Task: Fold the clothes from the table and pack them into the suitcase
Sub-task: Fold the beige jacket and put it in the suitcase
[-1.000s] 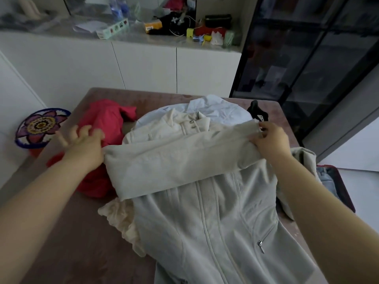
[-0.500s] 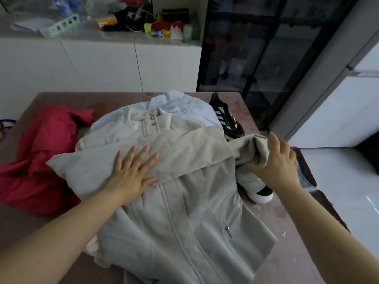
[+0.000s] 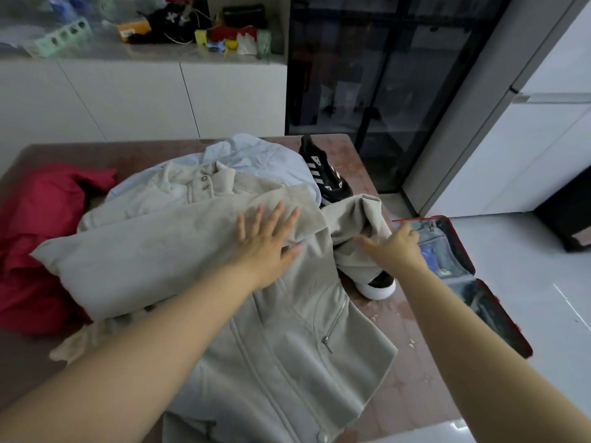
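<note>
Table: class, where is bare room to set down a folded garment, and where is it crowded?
Bare: the near right corner of the table, between the beige jacket and the edge; the far left strip behind the red garment. Crowded: the centre and shoes.

Beige jacket (image 3: 281,330), red garment (image 3: 41,225)
</note>
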Demonstrator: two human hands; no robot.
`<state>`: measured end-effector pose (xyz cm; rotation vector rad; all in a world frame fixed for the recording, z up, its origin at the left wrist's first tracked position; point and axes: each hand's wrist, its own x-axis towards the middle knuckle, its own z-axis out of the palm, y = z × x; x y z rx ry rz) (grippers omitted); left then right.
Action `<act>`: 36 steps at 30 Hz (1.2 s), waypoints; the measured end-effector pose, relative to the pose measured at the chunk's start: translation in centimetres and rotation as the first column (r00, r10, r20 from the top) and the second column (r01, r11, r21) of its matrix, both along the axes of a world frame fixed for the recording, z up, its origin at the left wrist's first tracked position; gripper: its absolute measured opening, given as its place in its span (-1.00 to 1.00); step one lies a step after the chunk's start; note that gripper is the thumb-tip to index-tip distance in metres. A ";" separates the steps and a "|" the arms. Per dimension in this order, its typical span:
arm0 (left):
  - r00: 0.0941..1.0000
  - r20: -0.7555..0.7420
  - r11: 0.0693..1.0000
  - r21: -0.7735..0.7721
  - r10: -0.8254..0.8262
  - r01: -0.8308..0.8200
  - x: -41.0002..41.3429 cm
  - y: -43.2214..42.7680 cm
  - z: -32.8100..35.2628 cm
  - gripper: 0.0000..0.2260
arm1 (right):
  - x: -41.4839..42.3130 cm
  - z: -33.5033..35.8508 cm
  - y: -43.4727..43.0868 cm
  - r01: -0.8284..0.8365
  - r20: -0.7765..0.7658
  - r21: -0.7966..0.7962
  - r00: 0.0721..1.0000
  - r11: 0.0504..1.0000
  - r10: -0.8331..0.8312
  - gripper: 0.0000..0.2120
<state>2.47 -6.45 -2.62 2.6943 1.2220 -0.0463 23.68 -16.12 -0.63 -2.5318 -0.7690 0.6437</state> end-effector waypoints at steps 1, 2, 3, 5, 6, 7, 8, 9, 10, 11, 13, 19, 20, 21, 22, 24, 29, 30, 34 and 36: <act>0.998 -0.056 1.000 -0.002 -0.004 0.004 0.2 -0.4 -0.5 -0.43 | 0.0 -0.5 0.3 -0.036 0.032 -0.025 0.999 0.999 0.037 -0.37; 0.993 -0.114 1.000 0.000 -0.018 0.018 0.2 -0.8 -0.9 -0.43 | 0.2 -0.5 0.4 -0.086 0.067 -0.030 0.994 0.996 0.088 -0.53; 0.987 -0.155 0.999 0.004 -0.030 0.031 0.0 -1.1 -1.5 -0.42 | 0.5 -0.1 0.3 -0.130 0.113 -0.011 0.985 0.991 0.131 -0.67; 0.984 -0.177 0.999 0.015 -0.038 0.041 -0.6 -1.6 -2.3 -0.42 | 1.5 1.8 -0.1 -0.169 0.208 0.082 0.967 0.982 0.148 -0.77; 0.985 -0.172 0.999 0.018 -0.030 0.033 -0.8 -1.8 -2.4 -0.43 | 2.1 3.2 -0.2 -0.183 0.269 0.153 0.953 0.971 0.137 -0.75; 0.984 -0.178 1.000 0.016 -0.020 0.023 -0.8 -1.9 -2.4 -0.42 | 2.7 4.9 -0.1 -0.206 0.352 0.241 0.929 0.948 0.113 -0.72; 0.980 -0.198 1.000 0.012 -0.020 0.023 -0.8 -1.9 -2.3 -0.42 | 3.2 6.5 0.0 -0.244 0.433 0.327 0.898 0.913 0.085 -0.67; 0.977 -0.212 1.000 0.004 -0.025 0.026 -0.6 -2.0 -1.9 -0.42 | 3.7 8.2 0.2 -0.302 0.509 0.388 0.858 0.871 0.070 -0.64; 0.979 -0.204 1.000 -0.021 -0.022 0.018 -0.4 -1.9 -1.7 -0.42 | 4.1 9.4 0.5 -0.369 0.574 0.427 0.816 0.826 0.068 -0.62; 0.989 -0.148 0.998 -0.066 -0.005 -0.005 -0.2 -1.8 -1.3 -0.43 | 4.4 10.5 0.9 -0.437 0.631 0.448 0.772 0.780 0.070 -0.62; 0.978 0.163 0.958 -0.274 0.130 -0.082 0.1 -1.6 0.0 -0.36 | 4.2 11.8 1.7 -0.567 0.712 0.479 0.698 0.670 0.082 -0.67; 0.458 0.776 0.861 -0.506 0.433 0.044 0.2 -1.3 7.0 -0.22 | -2.1 11.9 4.5 -0.849 0.816 0.402 0.502 0.343 0.287 -0.76; 0.449 0.798 0.879 -0.473 0.402 0.054 0.1 -1.0 7.8 -0.20 | -3.5 11.6 4.7 -0.863 0.802 0.401 0.493 0.308 0.338 -0.74; 0.449 0.811 0.889 -0.452 0.376 0.072 -0.1 -0.7 8.1 -0.20 | -4.9 11.0 4.9 -0.879 0.786 0.390 0.473 0.273 0.398 -0.72; 0.451 0.814 0.891 -0.447 0.366 0.084 -0.3 -0.3 8.2 -0.20 | -6.2 10.2 5.1 -0.897 0.769 0.372 0.441 0.237 0.462 -0.70; 0.485 0.786 0.876 -0.476 0.383 0.080 -0.7 0.3 7.8 -0.22 | -8.0 8.4 5.4 -0.933 0.714 0.306 0.357 0.190 0.602 -0.63; 0.582 0.703 0.873 -0.487 0.408 -0.024 -2.3 -0.3 5.3 -0.53 | -7.8 3.5 3.9 -0.887 0.526 0.366 0.446 0.281 0.725 -0.54; 0.573 0.703 0.863 -0.505 0.422 -0.017 -2.8 -0.4 4.7 -0.56 | -7.3 2.4 3.2 -0.850 0.485 0.404 0.512 0.337 0.709 -0.55; 0.647 0.637 0.846 -0.532 0.419 -0.024 -5.4 -1.1 3.2 -0.46 | -4.1 -1.2 1.1 -0.585 0.247 0.498 0.803 0.640 0.542 -0.43; 0.796 0.511 0.862 -0.506 0.324 -0.025 -7.0 -1.8 2.8 -0.30 | -2.8 -1.2 0.8 -0.374 0.041 0.580 0.901 0.724 0.432 -0.50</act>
